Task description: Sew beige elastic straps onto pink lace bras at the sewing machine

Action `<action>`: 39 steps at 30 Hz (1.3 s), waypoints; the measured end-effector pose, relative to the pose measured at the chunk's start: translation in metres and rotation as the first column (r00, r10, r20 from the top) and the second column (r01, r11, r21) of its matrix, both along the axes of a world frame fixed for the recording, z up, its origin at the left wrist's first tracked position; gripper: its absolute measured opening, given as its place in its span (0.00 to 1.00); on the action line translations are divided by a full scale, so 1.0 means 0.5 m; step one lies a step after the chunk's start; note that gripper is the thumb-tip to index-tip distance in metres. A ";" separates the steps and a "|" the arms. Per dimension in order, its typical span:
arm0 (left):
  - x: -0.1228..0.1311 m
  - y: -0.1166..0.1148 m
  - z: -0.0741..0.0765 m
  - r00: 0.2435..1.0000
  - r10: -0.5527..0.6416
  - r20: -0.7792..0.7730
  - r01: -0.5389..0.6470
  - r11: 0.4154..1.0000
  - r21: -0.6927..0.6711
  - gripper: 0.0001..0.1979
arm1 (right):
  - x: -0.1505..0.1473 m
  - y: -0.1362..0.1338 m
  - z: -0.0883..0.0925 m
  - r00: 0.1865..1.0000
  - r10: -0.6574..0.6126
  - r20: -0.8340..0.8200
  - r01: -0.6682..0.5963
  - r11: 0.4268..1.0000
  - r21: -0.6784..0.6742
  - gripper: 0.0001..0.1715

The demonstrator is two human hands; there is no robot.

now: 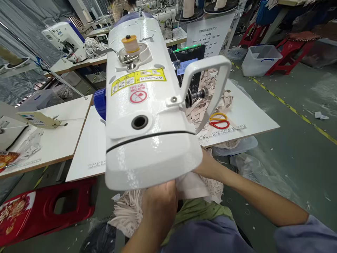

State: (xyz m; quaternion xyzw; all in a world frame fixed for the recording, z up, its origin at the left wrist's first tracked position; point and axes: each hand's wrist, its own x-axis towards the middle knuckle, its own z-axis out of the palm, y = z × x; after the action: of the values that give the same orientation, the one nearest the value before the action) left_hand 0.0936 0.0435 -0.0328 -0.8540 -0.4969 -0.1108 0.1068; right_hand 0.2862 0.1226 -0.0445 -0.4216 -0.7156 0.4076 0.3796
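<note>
A white sewing machine (143, 102) fills the middle of the view, seen from above its head. My left hand (159, 203) reaches under the machine's near end and rests on pale pink fabric (189, 188); its fingers are hidden beneath the machine. My right forearm (244, 191) runs in from the lower right, and my right hand is hidden behind the machine's head. A bundle of pale pink strips (129, 214) hangs below the table edge beside my left hand.
The white sewing table (250, 116) carries a heap of pink fabric pieces (207, 95), red and yellow scissors (219, 120) and a control panel (188, 63). A red stool (50, 211) stands lower left. A second table (50, 140) lies left, a white bin (259, 59) far right.
</note>
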 end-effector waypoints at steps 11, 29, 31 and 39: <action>-0.008 0.004 -0.002 0.999 0.011 0.038 -0.009 0.999 -0.053 0.18 | 0.000 -0.006 0.001 0.998 -0.017 -0.058 0.014 0.998 -0.058 0.20; -0.007 0.010 0.005 0.565 0.547 0.618 0.190 0.643 -0.742 0.17 | 0.037 -0.090 0.003 0.999 0.015 0.048 -0.001 0.960 -0.282 0.13; -0.001 0.008 0.009 0.488 0.574 0.657 0.405 0.518 -0.753 0.18 | 0.038 -0.129 0.017 0.997 0.066 -0.033 -0.074 0.930 -0.360 0.16; -0.061 -0.043 0.043 0.210 0.766 0.607 0.335 0.527 -0.781 0.23 | -0.056 -0.175 -0.009 0.940 0.125 -0.316 -0.285 0.796 -0.533 0.19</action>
State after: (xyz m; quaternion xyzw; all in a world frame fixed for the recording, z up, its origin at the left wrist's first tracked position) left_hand 0.0633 0.0219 -0.0111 -0.4354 -0.5746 -0.3418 -0.6029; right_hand 0.2581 0.0353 -0.0492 -0.3767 -0.5446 0.6947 0.2809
